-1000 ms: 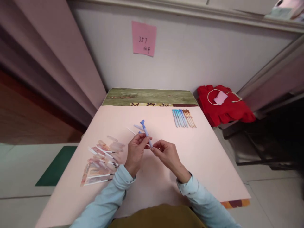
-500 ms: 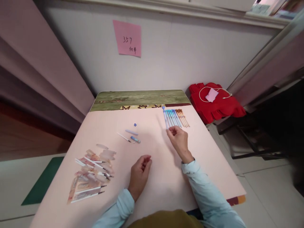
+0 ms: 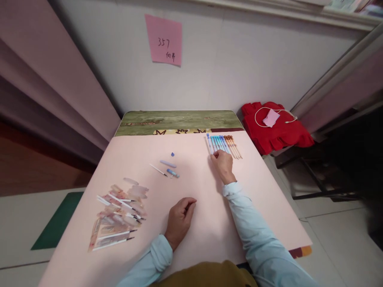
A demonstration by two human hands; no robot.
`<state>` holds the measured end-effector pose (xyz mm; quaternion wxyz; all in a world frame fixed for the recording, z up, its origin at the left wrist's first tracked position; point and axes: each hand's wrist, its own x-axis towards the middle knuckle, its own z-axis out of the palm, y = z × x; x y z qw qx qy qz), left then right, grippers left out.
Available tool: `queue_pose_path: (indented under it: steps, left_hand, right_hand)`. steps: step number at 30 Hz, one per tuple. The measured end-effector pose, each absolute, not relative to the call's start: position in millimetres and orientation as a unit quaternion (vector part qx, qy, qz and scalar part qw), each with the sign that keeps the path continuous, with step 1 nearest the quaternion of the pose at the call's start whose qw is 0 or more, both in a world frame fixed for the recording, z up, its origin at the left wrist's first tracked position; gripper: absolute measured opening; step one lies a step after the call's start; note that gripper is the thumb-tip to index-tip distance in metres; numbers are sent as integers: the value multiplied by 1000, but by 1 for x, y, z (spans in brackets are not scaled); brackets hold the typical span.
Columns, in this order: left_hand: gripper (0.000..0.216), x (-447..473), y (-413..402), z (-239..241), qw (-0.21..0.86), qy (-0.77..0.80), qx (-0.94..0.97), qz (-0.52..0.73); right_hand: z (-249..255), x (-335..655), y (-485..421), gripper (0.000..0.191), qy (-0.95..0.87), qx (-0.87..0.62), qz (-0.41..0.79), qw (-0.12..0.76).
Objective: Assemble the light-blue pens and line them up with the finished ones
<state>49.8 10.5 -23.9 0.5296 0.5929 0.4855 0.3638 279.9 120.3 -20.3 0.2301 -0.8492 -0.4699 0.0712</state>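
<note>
My right hand (image 3: 223, 164) pinches the near end of a light blue pen (image 3: 210, 144) at the left end of a neat row. Beside that pen lie several blue pens (image 3: 218, 142), then several brown-topped pens (image 3: 234, 146). Palm inward, my left hand (image 3: 180, 219) rests on the table with curled fingers and nothing visible in them. Loose pen parts lie ahead of it: a white refill (image 3: 158, 170), a pale blue barrel (image 3: 168, 164), a short blue barrel piece (image 3: 172, 173) and a small dark blue topper (image 3: 172, 154).
On the left of the pink-covered table (image 3: 203, 235) is a pile of pen parts (image 3: 116, 217), with white refills and translucent pieces. A pink note (image 3: 164, 40) hangs on the wall. Behind the right edge sits a red cushion (image 3: 275, 133) bearing a white cable.
My right hand has moved slightly up and left along the pen, which now lies closer alongside the row. My left hand has stayed nearly in place, its fingers curled a little tighter. The view has tilted slightly.
</note>
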Motion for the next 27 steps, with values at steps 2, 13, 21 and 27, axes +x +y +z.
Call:
queue_pose_path:
  steps: [2,13,21,27]
  left_hand:
    - [11,49,11,-26,525,483,602,358]
    - [16,47,8,-34,483,457,663,344]
    - [15,47,6,-43,434,433,705,355]
    - [15,48,7,-46,443,427,703,357]
  right_hand:
    - [-21,280,124,21,-468,-855,67,212]
    - [-23,280,128,27,-473,-862,60,173]
    - [-27,285,122,28,-487,-860,13,154]
    - [-18,242,114,21,-594,-756,57,270]
